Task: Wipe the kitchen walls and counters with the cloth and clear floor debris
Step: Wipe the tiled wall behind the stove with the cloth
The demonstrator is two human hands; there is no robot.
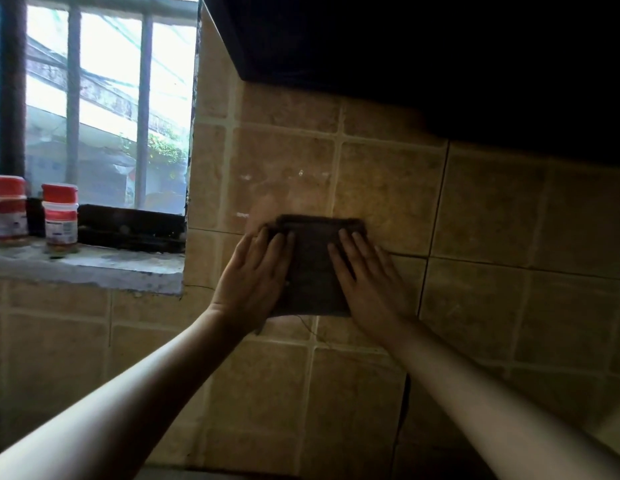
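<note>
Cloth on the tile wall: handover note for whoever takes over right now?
Left hand: flat, fingers straight, pressing the left side of the dark folded cloth against the tiled wall.
Right hand: flat, fingers straight, pressing the cloth's right side.
Cloth sits right of the window sill, below the dark overhang. Two red-capped jars stand on the sill.
Done: cannot tell how much wall is wiped; small pale marks show above the cloth.
Left: rest of the wall, counters, floor debris, none of which is in view.
</note>
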